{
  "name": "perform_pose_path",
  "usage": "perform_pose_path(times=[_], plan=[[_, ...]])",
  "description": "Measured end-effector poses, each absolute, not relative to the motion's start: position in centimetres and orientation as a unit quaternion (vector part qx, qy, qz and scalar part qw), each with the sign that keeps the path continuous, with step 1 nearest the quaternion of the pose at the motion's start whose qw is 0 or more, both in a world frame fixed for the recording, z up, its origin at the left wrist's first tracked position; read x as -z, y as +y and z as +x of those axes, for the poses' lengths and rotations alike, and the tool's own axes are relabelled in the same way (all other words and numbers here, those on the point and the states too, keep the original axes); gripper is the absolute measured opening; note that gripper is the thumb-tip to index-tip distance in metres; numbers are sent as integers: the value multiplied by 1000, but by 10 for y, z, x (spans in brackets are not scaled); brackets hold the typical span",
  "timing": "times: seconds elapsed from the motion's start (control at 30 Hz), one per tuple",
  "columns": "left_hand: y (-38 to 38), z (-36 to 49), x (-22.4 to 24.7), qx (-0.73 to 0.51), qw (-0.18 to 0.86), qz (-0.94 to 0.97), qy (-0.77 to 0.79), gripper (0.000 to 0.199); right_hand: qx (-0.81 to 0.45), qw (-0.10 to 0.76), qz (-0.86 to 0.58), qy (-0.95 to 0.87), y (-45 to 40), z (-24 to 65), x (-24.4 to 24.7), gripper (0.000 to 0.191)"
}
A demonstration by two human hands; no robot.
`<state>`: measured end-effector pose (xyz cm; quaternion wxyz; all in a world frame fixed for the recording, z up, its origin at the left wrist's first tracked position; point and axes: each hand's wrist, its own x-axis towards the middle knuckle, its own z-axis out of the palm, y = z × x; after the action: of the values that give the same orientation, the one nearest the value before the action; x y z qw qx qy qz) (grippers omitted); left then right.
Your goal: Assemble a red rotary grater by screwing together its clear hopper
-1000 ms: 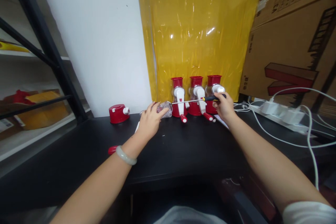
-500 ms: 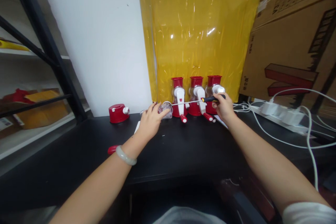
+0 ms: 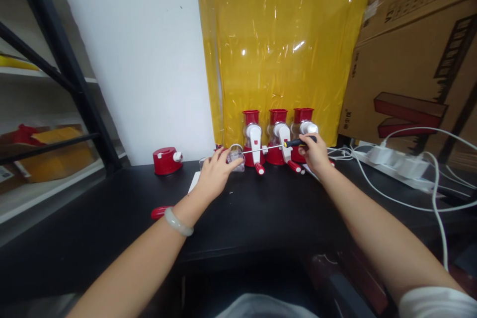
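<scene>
My right hand (image 3: 314, 153) is closed round the black-and-yellow handle of a screwdriver (image 3: 296, 142). The thin metal shaft points left, and its tip meets a clear plastic housing (image 3: 236, 160). Fingers of my left hand (image 3: 216, 171) press over that housing and hold it on the table; part of it is hidden under the hand. Behind the shaft stand three red rotary graters (image 3: 252, 117) with white cranks. A red base (image 3: 166, 161) with a white knob sits to the left. Near my left wrist lies a red handle (image 3: 158, 212), and a white part (image 3: 194, 182) shows beside the hand.
A white power strip (image 3: 395, 166) with plugs and cables (image 3: 404, 203) lies on the right of the black table (image 3: 261, 223). Behind it stands a large cardboard box (image 3: 406, 69). A yellow plastic sheet (image 3: 276, 49) hangs at the back; a shelf rack (image 3: 59, 44) is at left.
The screwdriver handle and my right hand have shifted very slightly left and down. My left hand stays on the clear housing, and the tip stays at it.
</scene>
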<state>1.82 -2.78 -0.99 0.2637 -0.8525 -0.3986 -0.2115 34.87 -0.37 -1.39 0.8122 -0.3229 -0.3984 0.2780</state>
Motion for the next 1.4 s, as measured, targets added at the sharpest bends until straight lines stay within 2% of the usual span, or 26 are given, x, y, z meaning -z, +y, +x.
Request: perform_pose_path(times=[0.5,0.83,1.13,1.27,1.4], plan=[[-30,20,9,179,264,-857,-405,65,-276,805,-339,-402,-3,346,14,36],[-29,17,7,169,238,-869,-399,75,-264,789,-360,-421,0,349,16,42],[-23,-1,-9,180,151,-926,-296,76,-214,782,-379,-447,-1,348,16,52],[-23,-7,-16,203,71,-945,-247,74,-207,783,-390,-437,0,347,15,53],[-18,-11,-14,235,-19,-945,-228,77,-257,793,-364,-416,5,351,15,50]])
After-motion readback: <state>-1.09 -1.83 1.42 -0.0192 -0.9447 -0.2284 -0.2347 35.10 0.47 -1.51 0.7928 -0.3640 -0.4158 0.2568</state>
